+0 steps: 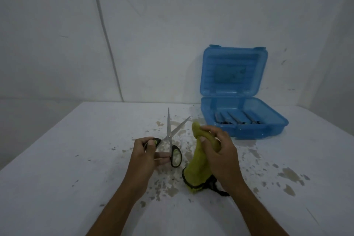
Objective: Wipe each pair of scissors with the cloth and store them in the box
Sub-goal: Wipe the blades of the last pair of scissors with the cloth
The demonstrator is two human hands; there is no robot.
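No readable writing anywhere; only a blurred rectangular label patch on the inside of the box lid. One pair of scissors (171, 136) out in the open, blades spread wide and pointing away, black handles with green inserts, gripped by the left hand (146, 153) closed around the handle loops above the table (57, 159). One green cloth (199, 161) with dark edging, bunched and clamped in the right hand (220, 151), its lower end resting on the table just beside the scissors. One translucent blue plastic box (243, 119), open, lid upright against the wall, well apart to the right rear; several more pairs lying side by side inside, count unclear. White table, chipped and blotched with brownish stains. Plain white walls; thin black cable loop up top.
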